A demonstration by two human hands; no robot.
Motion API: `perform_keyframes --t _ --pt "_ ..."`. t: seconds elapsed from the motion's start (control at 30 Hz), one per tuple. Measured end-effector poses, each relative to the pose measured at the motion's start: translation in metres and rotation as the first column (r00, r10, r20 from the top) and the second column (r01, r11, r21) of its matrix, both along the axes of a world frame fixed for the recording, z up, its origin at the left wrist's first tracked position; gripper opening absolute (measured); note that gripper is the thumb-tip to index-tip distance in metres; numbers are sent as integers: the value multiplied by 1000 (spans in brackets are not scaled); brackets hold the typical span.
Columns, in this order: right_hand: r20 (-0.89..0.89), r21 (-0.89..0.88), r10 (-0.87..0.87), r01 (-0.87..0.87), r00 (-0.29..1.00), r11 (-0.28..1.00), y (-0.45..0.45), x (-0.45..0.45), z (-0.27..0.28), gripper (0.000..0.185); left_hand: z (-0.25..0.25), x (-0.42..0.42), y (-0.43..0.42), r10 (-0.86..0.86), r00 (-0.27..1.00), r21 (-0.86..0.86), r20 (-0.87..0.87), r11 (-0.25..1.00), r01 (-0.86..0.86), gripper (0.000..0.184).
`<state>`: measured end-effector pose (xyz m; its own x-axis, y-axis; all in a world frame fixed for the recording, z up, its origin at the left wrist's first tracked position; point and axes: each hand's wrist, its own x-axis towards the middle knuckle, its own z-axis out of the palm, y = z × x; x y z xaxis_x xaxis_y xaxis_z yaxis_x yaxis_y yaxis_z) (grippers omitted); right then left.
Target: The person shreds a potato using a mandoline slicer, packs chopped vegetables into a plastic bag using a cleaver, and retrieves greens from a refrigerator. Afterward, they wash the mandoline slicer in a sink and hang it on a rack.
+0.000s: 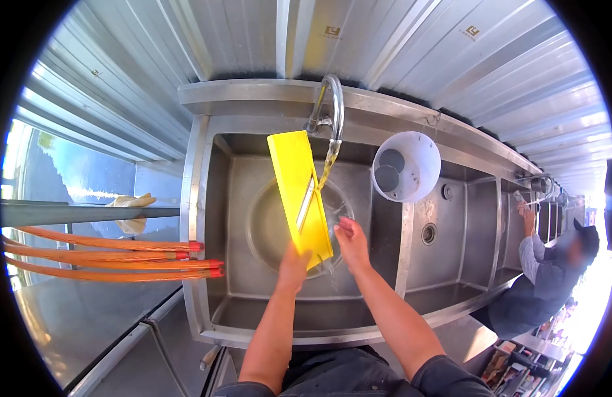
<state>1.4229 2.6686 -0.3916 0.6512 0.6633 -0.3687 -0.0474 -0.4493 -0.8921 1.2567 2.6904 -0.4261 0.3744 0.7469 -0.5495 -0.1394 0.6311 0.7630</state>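
A long yellow mandoline slicer (292, 165) with a slanted metal blade is held tilted over the left sink basin, beneath the curved faucet (337, 106). My left hand (294, 264), blurred by motion, is closed around its lower end. Close to the slicer's lower right edge, my right hand (352, 243) has its fingers curled in; what they hold, if anything, is hidden. Water runs down by the slicer and splashes around my right fingers. Under the slicer, a large round metal bowl (258, 221) sits in the basin.
A white bucket (418, 188) stands on the divider to the right. Orange cables (120, 253) with red ends reach the sink's left rim, near a pale glove (130, 210) on a rail. Another person (544, 278) works at the far right basins.
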Motion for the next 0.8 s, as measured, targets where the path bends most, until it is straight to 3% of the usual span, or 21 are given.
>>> perform_keyframes --t 0.27,0.3,0.33,0.37,0.43,0.47,0.53,0.57,0.6,0.63,0.67,0.73,0.8 --pt "183 11 121 -125 976 992 32 24 22 39 -2 3 20 -110 994 -18 5 994 110 50" --pt "-90 50 202 -198 975 979 36 26 27 39 1 2 21 -112 988 -50 104 992 118 50" --pt "-353 108 279 -257 893 960 38 27 30 40 6 1 23 -110 973 -81 200 988 129 50" --pt "-353 109 279 -257 893 960 36 29 33 40 16 1 26 -111 974 -80 200 988 129 50" --pt "-470 -32 438 -510 766 859 28 31 39 45 30 2 32 -53 909 -190 414 971 143 48" --pt "-469 -31 441 -513 765 858 26 29 40 45 26 3 34 -50 909 -190 414 972 140 48" --pt "-63 -121 482 -486 874 866 20 19 43 39 20 6 36 -155 950 -178 271 962 208 46" --pt "-64 -122 481 -486 874 866 17 13 45 39 20 7 34 -155 950 -178 271 962 208 46" --pt "119 -228 454 -421 883 878 13 6 47 32 20 8 31 -156 987 -87 -38 985 152 44" --pt "300 -317 429 -335 852 887 10 -1 49 24 23 11 29 -110 934 20 -341 992 125 44" --pt "303 -316 427 -333 852 888 7 -6 48 24 33 13 28 -111 934 23 -339 992 126 44" --pt "515 -258 424 -338 745 905 -6 -21 45 16 51 12 20 32 998 -116 45 993 -27 42" --pt "599 -231 438 -379 670 896 -16 -35 35 17 53 22 18 -29 999 -120 -46 993 23 41"
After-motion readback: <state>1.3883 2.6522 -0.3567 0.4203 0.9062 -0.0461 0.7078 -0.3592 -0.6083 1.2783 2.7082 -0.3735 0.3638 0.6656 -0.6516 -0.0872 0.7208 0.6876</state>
